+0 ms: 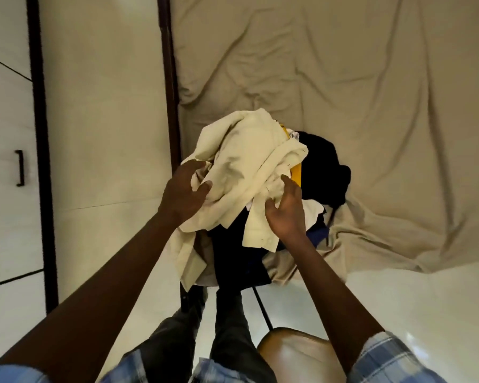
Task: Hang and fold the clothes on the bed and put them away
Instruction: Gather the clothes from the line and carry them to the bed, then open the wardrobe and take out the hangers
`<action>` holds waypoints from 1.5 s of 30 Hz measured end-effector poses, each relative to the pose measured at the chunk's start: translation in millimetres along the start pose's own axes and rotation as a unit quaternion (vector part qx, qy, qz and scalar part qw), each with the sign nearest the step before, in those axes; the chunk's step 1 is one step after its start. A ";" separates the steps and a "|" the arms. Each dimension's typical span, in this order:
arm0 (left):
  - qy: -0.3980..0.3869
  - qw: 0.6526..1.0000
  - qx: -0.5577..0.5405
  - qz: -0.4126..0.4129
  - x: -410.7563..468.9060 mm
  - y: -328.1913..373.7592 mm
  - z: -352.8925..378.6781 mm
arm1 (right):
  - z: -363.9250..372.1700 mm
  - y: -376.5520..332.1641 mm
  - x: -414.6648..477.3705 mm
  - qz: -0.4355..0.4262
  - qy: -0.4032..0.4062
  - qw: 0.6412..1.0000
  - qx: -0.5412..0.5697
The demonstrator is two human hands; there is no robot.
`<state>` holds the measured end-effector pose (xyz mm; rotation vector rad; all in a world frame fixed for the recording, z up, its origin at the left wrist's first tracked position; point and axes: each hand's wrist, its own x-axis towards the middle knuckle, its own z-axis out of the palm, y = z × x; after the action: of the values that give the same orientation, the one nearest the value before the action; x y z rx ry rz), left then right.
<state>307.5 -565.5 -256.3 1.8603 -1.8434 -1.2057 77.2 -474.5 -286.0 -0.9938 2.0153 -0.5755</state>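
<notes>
At the bottom edge are two blue plaid sleeves (385, 355), and between them a brown chair (299, 355) and dark trousers (227, 327) over a glossy white floor (398, 299). Both bare arms reach forward to a pile of clothes (260, 205) at the near corner of the bed (343, 78). On top lies a crumpled cream shirt (246, 156); under it are dark garments (321, 167), a bit of yellow cloth (296, 172) and some blue cloth. Part of the pile hangs over the bed edge. The left hand (183, 189) lies on the left side of the shirt, fingers curled into the cloth and gripping a fold. The right hand (285, 208) is turned palm inward, fingers spread and half open, touching the shirt's right side without a closed grip. The beige sheet (371, 134) is wrinkled. A wardrobe (9, 120) stands at the left.
</notes>
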 end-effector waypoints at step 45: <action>0.725 0.614 0.204 -0.238 -876.3 -325.1 -424.6 | 443.1 -388.0 -805.0 -0.612 -0.598 0.517 0.018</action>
<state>960.8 138.8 105.4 2.3008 -0.6019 0.8137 910.2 -74.2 89.2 -1.9381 -0.1712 -0.3353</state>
